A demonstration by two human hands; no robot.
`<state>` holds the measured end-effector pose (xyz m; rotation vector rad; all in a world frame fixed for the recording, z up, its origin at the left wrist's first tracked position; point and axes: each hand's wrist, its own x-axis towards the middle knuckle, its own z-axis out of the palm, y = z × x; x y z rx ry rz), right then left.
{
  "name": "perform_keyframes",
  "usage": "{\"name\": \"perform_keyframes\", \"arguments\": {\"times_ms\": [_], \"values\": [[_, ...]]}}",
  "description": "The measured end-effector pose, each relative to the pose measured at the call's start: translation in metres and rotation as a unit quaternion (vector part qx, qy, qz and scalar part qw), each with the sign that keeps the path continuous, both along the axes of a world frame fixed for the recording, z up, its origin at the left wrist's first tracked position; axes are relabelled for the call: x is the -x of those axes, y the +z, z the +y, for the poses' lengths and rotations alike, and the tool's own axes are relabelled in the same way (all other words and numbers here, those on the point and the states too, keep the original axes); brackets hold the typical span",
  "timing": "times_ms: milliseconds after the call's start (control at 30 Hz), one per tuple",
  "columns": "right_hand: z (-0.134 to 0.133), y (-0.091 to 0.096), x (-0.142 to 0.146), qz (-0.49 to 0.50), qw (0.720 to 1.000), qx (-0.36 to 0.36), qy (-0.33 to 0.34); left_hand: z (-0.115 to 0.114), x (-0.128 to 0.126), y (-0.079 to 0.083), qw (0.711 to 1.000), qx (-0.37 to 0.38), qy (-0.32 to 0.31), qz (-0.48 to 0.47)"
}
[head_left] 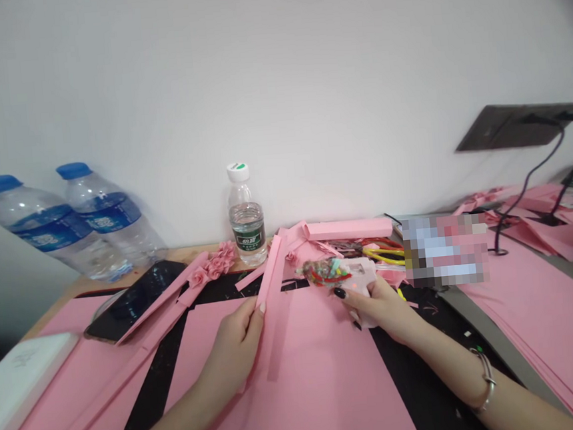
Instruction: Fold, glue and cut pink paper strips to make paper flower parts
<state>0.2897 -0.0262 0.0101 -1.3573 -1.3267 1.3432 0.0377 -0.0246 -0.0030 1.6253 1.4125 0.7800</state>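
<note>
From the head camera, your left grip (232, 347) was closed on a long pink paper strip (274, 283), pinching it around its middle, and the strip stood nearly upright at about 12 o'clock over a pink card sheet (306, 387); it looked light, thin and floppy, so the middle seemed the right place to take hold, since a grasp at one end would likely let it bend, and a hard squeeze could crease it. Your right grip (382, 310) was clamped around the handle of a pale pink glue gun (359, 277) at about 1 o'clock, with a colourful bundle (324, 272) at its front that I could not identify; the two grips were apart, and the bundle sat near the strip.

The wooden table (194, 252) carried a black mat (416, 377) under the card; a phone (136, 300) lay at 10 o'clock, and pink paper roses (215, 265) at 11 o'clock; a small water bottle (245, 215) stood near 12 o'clock, and two tilted blue-capped bottles (51, 229) leaned at 10 o'clock against the white wall (274, 75); a yellow-handled tool (383, 255) lay at 1 o'clock; black cables (528, 174) ran from a dark wall plate (522, 124) at 2 o'clock; a blurred patch hid whatever lay near them.
</note>
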Motion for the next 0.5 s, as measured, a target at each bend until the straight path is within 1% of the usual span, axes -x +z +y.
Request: {"name": "perform_keyframes", "arguments": {"times_ms": [100,233,367,500], "values": [[-0.0007,-0.002,-0.0003,0.026,0.999,-0.021,0.01,0.0001,0.0008,0.0001,1.0,-0.004,-0.013,0.01],[-0.0019,0.0013,0.0017,0.003,0.999,-0.028,0.039,0.0009,0.0008,0.0005,0.999,-0.017,-0.025,0.021],[-0.0041,0.004,0.0048,-0.021,1.0,-0.015,0.015,0.0005,0.0002,0.0005,0.999,-0.031,-0.027,0.022],[-0.0058,0.0048,0.0067,-0.01,1.0,-0.012,-0.012,-0.0006,0.0002,0.0006,0.998,-0.039,-0.038,0.028]]}}
